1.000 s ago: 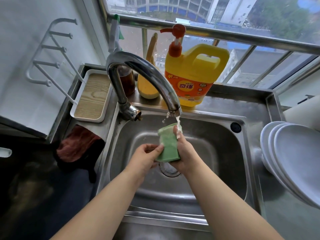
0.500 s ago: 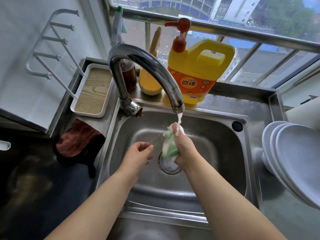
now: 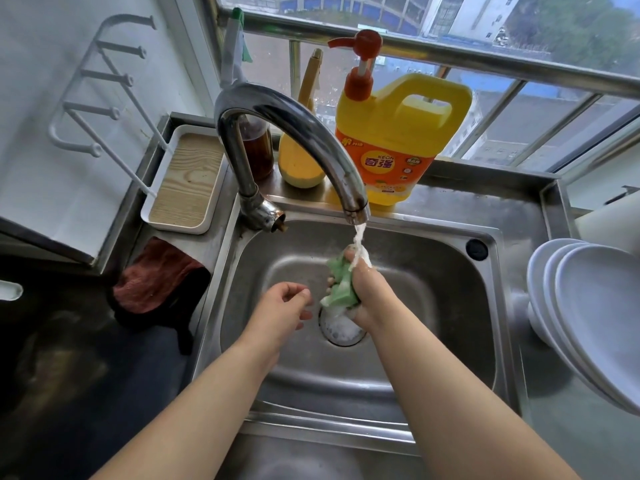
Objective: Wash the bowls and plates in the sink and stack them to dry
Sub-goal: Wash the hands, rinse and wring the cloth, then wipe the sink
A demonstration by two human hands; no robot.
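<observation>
At the centre of the frame the right hand (image 3: 363, 289) squeezes a green cloth (image 3: 341, 284), fingers curled tight round it so that it bunches up and pokes out to the left of the fist. The hand holds it directly under the tap (image 3: 287, 133), and a thin stream of water (image 3: 359, 237) falls from the spout onto the top of the cloth and the knuckles. White suds drip from beneath the fist onto the round drain (image 3: 341, 329), which is covered in foam.

The left hand (image 3: 282, 308) hangs just left of the cloth, close to it but not touching, its fingers loosely curled inward and holding nothing. Both forearms reach up from the bottom edge of the frame into the steel sink (image 3: 433, 306).

The washed plates (image 3: 595, 313) are at the right edge of the frame, well apart from both hands: white dishes leaning one against the next on the counter beside the sink.

Behind the tap, along the back ledge, stand a yellow detergent jug (image 3: 398, 140) with a red pump, a smaller yellow bottle (image 3: 299, 161) and a brown bottle (image 3: 256, 147). In the upper left a white wire rack (image 3: 100, 91) rises from a white tray (image 3: 187, 181) with a wood-grain base. Below the tray a dark red cloth (image 3: 156, 278) hangs over the counter edge.
</observation>
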